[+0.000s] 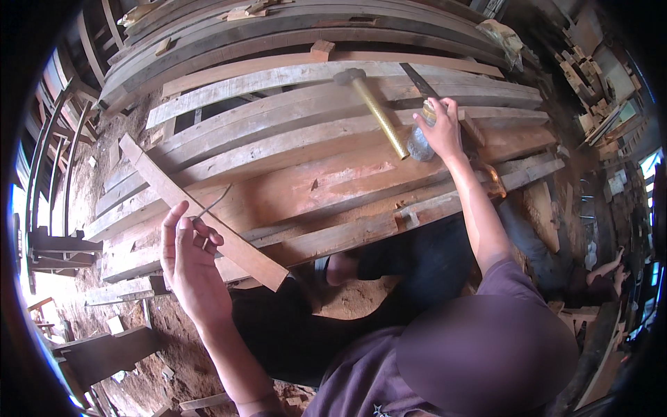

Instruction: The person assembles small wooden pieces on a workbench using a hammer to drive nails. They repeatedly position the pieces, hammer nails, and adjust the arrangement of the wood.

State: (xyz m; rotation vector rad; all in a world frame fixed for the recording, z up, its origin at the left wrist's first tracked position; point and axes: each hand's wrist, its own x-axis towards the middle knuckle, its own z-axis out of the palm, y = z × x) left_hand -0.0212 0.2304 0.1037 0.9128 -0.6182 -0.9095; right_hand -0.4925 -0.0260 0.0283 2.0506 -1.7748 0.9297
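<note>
My left hand [194, 260] is raised at the left, its fingers curled around a thin, dark, slightly bent rod [221, 200] that looks like metal. Behind it, a narrow flat strip of wood [201, 212] lies slantwise over the timbers. On the far right side of the stack, my right hand [441, 128] grips a clear bottle [420, 146] with a yellowish band near its top. Just left of the bottle lies a hammer [379, 115] with a dark head and a yellow handle. A dark, tapering blade [419, 81] lies beyond the right hand.
Long timber beams [292, 128] run from left to right in front of me, with gaps between them. An orange curved handle [497, 182] rests near their right end. A small wood block [322, 50] sits farther back. Wood offcuts [583, 76] are piled at the right.
</note>
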